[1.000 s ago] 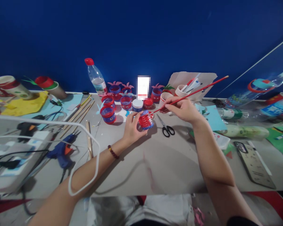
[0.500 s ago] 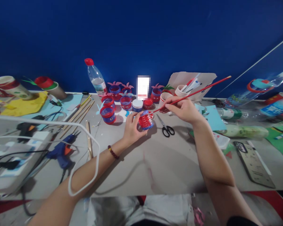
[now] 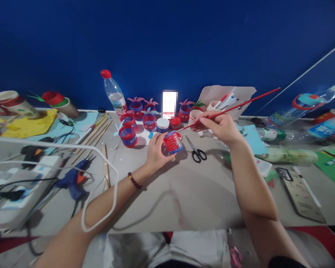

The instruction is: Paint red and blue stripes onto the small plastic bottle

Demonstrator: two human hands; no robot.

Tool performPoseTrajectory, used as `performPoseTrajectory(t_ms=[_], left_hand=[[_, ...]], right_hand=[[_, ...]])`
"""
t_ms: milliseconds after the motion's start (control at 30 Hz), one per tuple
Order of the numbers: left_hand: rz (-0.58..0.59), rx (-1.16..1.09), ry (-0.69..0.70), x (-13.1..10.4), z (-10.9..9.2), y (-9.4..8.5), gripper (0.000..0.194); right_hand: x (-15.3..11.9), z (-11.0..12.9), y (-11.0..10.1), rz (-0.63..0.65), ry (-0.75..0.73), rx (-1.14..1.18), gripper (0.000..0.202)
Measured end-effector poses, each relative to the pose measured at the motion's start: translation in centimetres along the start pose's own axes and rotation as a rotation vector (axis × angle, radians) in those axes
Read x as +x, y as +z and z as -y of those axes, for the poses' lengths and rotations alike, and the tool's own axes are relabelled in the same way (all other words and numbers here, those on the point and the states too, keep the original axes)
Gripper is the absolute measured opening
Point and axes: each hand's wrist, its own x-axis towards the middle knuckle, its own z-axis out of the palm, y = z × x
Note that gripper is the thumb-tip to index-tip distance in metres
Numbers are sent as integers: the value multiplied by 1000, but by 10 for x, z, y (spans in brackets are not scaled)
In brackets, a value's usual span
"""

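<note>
My left hand [image 3: 156, 152] is closed round a small ribbed plastic cup [image 3: 173, 143], painted red with blue at both ends, tilted above the table. In my right hand [image 3: 219, 126] is a long red paintbrush [image 3: 248, 101], its handle pointing up to the right. The brush tip is at the cup's upper edge; whether it touches I cannot tell. Just behind the cup stand an open red paint jar [image 3: 175, 123] and a white-lidded jar [image 3: 162, 125]. Black-handled scissors [image 3: 198, 154] lie to the right of the cup, below my right hand.
Several painted cups with paper leaves, one a red-and-blue cup [image 3: 127, 136], stand behind my left hand. A clear bottle [image 3: 114, 93] is at the back. Left lie a blue glue gun [image 3: 74, 178], a power strip [image 3: 41, 182] and a looping white cable [image 3: 115, 186]; right, a phone [image 3: 300, 195].
The brush handle has swung slightly right and its tip has shifted toward the cup's upper edge. My left hand has turned the cup a little. My right hand has moved slightly.
</note>
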Motion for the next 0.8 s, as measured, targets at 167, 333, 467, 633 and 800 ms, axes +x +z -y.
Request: performPoseTrajectory(t_ms=[167, 333, 467, 633, 800], left_hand=[[-39, -43, -44, 1, 1, 1, 81], [-50, -46, -36, 0, 3, 3, 81], [-67, -44, -25, 1, 2, 2, 80], [-88, -41, -15, 1, 1, 0, 78], [-111, -31, 8, 1, 1, 0, 78]], right_hand=[[2, -2, 3, -19, 45, 84, 37], [3, -9, 12, 17, 81, 74, 40], [3, -9, 18, -16, 62, -1, 42], [4, -6, 16, -38, 51, -20, 49], [4, -5, 12, -60, 24, -22, 49]])
